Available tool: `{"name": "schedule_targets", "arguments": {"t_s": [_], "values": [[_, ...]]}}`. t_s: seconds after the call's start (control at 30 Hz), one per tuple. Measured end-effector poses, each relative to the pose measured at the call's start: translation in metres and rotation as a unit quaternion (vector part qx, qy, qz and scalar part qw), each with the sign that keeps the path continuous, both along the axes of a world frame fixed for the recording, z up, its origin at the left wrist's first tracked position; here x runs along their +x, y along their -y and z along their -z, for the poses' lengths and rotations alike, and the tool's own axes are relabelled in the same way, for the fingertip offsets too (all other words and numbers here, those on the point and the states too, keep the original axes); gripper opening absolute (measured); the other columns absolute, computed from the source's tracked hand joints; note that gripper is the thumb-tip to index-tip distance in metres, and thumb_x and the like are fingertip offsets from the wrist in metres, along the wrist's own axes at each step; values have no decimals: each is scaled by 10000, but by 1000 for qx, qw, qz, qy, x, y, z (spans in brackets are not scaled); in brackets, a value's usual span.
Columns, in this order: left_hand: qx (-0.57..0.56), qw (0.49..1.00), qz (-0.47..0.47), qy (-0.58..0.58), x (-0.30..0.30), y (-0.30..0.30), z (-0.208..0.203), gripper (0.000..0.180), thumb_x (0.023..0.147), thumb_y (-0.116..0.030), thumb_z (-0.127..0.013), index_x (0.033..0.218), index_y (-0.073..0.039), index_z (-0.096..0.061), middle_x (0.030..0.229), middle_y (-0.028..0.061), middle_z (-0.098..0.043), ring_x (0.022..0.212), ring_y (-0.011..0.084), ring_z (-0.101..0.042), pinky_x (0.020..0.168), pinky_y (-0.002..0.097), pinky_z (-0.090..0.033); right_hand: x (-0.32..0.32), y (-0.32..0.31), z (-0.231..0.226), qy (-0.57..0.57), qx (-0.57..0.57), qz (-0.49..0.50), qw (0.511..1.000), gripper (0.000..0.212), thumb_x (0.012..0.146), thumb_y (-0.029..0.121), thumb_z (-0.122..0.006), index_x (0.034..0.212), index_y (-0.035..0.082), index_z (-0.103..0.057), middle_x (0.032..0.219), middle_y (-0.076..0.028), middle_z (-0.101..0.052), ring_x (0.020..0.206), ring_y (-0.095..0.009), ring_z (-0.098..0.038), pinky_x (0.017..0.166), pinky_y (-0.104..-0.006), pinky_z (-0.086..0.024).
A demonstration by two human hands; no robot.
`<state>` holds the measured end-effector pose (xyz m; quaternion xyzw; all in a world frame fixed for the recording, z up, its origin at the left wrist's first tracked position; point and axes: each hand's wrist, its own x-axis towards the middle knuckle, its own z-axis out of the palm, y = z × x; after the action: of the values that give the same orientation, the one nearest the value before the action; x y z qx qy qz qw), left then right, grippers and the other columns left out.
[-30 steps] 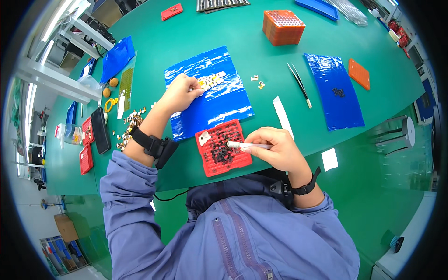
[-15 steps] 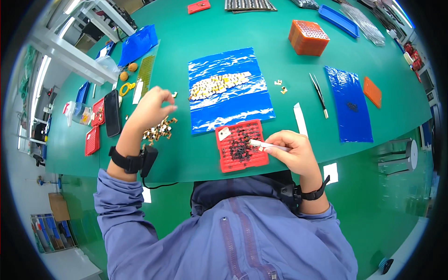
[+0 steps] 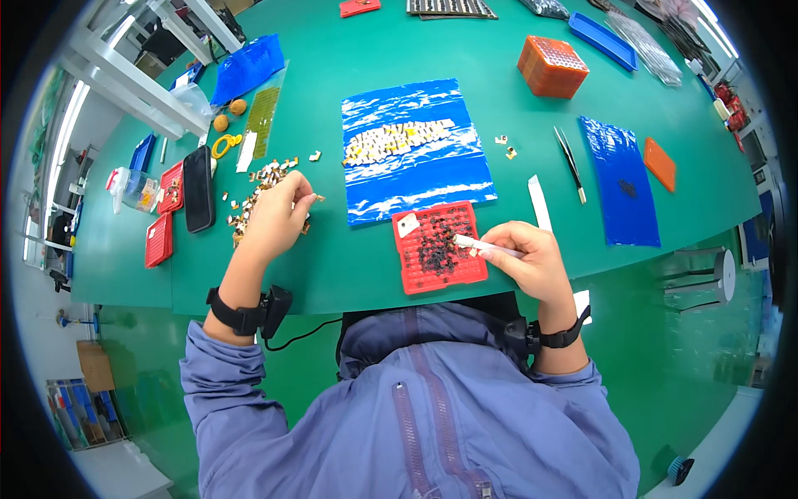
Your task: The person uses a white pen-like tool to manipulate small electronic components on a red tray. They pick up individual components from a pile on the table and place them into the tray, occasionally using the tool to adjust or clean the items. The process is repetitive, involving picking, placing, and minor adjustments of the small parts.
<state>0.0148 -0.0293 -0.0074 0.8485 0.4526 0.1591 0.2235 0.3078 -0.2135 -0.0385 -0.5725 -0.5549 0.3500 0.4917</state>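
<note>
My left hand (image 3: 281, 218) is closed in a pinch, with a small gold-coloured piece (image 3: 320, 198) showing at its fingertips. Beside and partly under that hand lies a loose pile of small white-and-gold pieces (image 3: 270, 175). My right hand (image 3: 530, 256) grips a white pen-like stick (image 3: 486, 244), its tip over the right side of a red ridged tray (image 3: 414, 281). Many tiny black parts (image 3: 439, 249) are scattered in the tray, along with a white scrap (image 3: 407, 224). Beyond the tray, white-and-yellow pieces (image 3: 399, 142) lie in packed rows on a blue sheet (image 3: 420, 187).
Tweezers (image 3: 570, 165), a white strip (image 3: 539, 203) and another blue sheet (image 3: 619, 150) lie to the right. An orange stack of trays (image 3: 552, 68) stands farther back. A black phone (image 3: 199, 190), small red boxes (image 3: 159, 241) and yellow scissors (image 3: 224, 145) are at the left.
My left hand has come down and right from above the pile, and its fingers now pinch a small piece. My right hand still holds the stick over the tray. The view has shifted slightly.
</note>
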Motion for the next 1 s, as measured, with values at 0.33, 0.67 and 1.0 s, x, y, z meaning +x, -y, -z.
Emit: {"name": "schedule_targets", "arguments": {"t_s": [0.33,0.67,1.0], "values": [[-280,907,46,312,34,63,-2,111,881,-76,-556,943,16,-562,805,-14,-552,733,44,-496,652,190,-399,-8,0,-6,-137,-33,-43,989,104,795,59,-658,879,-2,-652,702,16,-576,595,-12,-444,494,-186,-331],[-438,682,102,577,70,100,23,117,893,-78,-539,911,25,-593,773,66,-584,656,98,-538,592,212,-434,-24,-5,-13,-130,-18,-96,987,162,869,136,-589,894,-6,-663,589,3,-539,534,-40,-418,457,-221,-331],[-550,570,128,597,75,103,38,97,885,-90,-547,905,1,-520,720,61,-558,629,118,-542,547,228,-427,-24,-6,-16,-92,15,-119,989,113,830,99,-625,869,2,-666,636,-19,-575,553,-50,-450,481,-220,-347]]}}
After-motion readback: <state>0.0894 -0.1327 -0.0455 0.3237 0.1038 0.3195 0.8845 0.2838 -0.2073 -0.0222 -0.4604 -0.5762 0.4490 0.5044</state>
